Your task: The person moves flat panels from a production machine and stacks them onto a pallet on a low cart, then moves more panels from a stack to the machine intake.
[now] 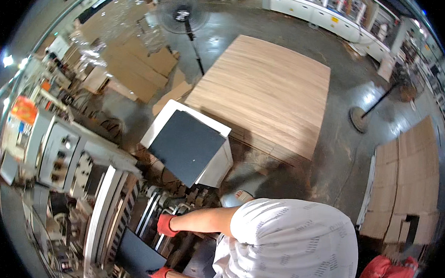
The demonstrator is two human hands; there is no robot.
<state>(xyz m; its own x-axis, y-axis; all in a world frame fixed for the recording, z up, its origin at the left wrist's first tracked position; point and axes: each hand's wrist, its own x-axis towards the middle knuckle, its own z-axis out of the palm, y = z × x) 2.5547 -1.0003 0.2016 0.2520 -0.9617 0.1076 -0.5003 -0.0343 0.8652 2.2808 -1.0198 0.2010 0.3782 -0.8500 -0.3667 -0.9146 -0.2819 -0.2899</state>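
1. While the left hand (161,274) lies at the near edge of a dark panel (138,258), its red-gloved fingers touch that edge; whether they close around it, I cannot tell.
2. The panel stretches away from the left hand, up and to the left in the view, its far end beside a striped edge strip (126,212) on the machine (100,210).
3. Above the left hand, the right hand (167,225), also in a red glove, is bent downward next to pale metal bars (150,213). Its fingertips are hidden, so I cannot tell if it grips anything.
4. Farther above the right hand, a second dark panel (188,145) lies on a white stand (216,171).
5. Beyond that stand, up and to the right of the right hand, sits a broad stack of wood-grain boards (265,88).
6. Well up and to the left of both hands is a control box (59,153) with dark knobs.
7. To the right of the right hand, a shoe (243,195) shows just above the white sleeve (258,219).
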